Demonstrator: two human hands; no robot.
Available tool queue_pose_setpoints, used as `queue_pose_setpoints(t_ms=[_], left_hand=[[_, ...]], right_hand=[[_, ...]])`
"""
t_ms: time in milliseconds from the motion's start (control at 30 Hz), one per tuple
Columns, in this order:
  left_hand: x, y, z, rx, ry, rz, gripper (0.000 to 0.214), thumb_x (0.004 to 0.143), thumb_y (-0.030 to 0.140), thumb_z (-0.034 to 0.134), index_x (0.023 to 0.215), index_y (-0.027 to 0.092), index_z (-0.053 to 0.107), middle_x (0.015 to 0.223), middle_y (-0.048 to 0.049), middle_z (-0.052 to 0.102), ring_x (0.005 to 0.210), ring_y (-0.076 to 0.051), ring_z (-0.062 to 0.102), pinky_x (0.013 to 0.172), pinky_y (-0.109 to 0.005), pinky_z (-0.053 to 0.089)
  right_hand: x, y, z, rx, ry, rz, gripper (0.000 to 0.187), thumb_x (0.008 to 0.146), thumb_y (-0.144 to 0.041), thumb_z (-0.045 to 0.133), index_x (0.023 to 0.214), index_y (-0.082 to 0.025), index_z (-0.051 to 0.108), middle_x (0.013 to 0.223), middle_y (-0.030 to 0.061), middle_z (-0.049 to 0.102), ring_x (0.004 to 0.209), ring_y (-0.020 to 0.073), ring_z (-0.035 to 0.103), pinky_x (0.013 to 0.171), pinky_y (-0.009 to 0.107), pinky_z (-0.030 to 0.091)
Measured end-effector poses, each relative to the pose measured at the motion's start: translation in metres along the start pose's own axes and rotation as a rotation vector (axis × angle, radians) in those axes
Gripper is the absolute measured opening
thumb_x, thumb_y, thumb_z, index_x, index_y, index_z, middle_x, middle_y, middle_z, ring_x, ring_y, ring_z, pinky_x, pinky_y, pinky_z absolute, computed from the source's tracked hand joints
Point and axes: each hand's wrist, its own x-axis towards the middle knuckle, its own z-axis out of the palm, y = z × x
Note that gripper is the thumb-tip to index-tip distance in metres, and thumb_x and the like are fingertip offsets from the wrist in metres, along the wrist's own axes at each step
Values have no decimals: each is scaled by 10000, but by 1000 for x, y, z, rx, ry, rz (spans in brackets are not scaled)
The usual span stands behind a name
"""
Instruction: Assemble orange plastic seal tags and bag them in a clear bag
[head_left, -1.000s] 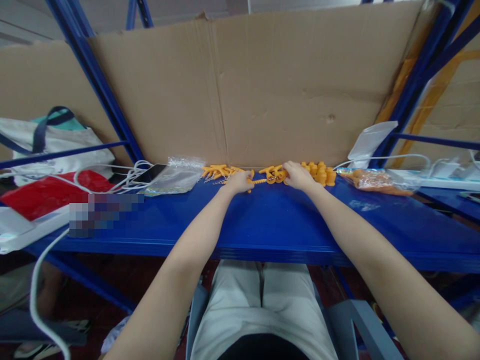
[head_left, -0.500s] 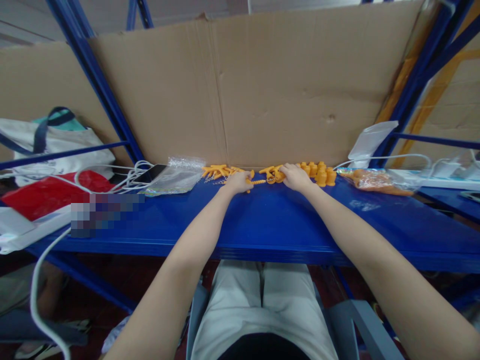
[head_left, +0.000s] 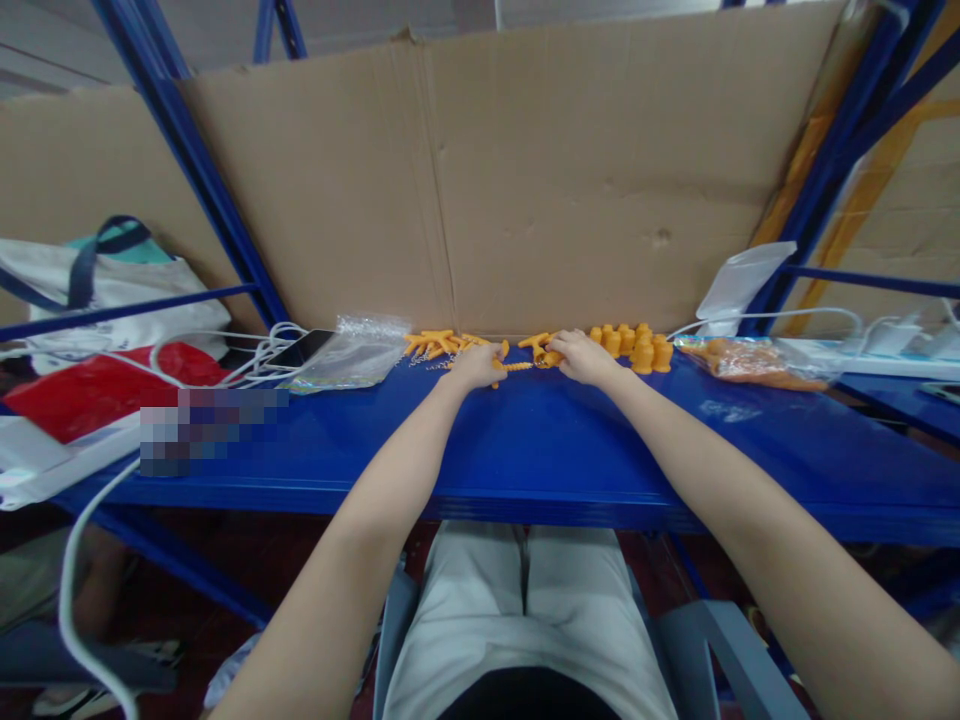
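Observation:
Both my arms reach over a blue shelf point(head_left: 540, 450) to its back edge. My left hand point(head_left: 478, 364) is closed on a thin orange screw-like piece point(head_left: 516, 366) that sticks out to its right. My right hand point(head_left: 581, 357) is curled over a small orange part point(head_left: 545, 356) in a loose clump. Left of my left hand lies a pile of orange pronged parts point(head_left: 436, 343). A row of upright orange bell-shaped pieces point(head_left: 634, 347) stands just right of my right hand.
A cardboard wall point(head_left: 525, 180) backs the shelf. On the left are clear plastic bags point(head_left: 352, 352), a phone point(head_left: 300, 347), white cables point(head_left: 225, 360), a red bag point(head_left: 97, 385) and a tote bag point(head_left: 105, 285). At the right lie a bag of orange parts point(head_left: 750, 362) and a white power strip point(head_left: 892, 345).
My right hand has slid a little to the left, away from the row of bell-shaped pieces and towards the left hand. My left hand has stayed in place.

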Motion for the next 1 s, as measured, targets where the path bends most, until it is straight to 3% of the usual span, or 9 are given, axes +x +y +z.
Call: queue_pose_setpoints(t_ms=[367, 667, 833, 1000], left_hand=[[-1, 3, -1, -50, -9, -37, 332, 769, 287, 595, 1076, 186, 672, 940, -75, 735, 893, -228, 665, 794, -301, 493], [0, -3, 1, -115, 33, -14, 320, 769, 265, 610, 1069, 174, 675, 908, -81, 728, 862, -219, 663, 791, -308, 491], [1, -6, 3, -135, 59, -41, 320, 778, 267, 646, 1085, 179, 664, 962, -80, 720, 909, -214, 664, 809, -299, 492], [1, -7, 5, -162, 49, -53, 325, 792, 219, 663, 1113, 177, 629, 977, -74, 712, 903, -198, 670, 813, -287, 501]], right_hand=[[-1, -5, -5, 58, -34, 22, 379, 851, -190, 526, 1204, -148, 658, 1096, 141, 624, 1006, 266, 595, 900, 377, 427], [4, -5, 5, 273, 69, 39, 389, 828, -170, 591, 1212, -192, 651, 1146, 114, 619, 985, 224, 641, 892, 364, 493], [10, -1, 9, 526, 127, 196, 395, 767, -146, 659, 1159, -158, 615, 1084, 111, 676, 962, 213, 649, 865, 375, 516], [11, -2, 8, 758, 119, 365, 264, 721, -140, 734, 943, -156, 593, 1001, 96, 692, 831, 165, 663, 759, 306, 543]])
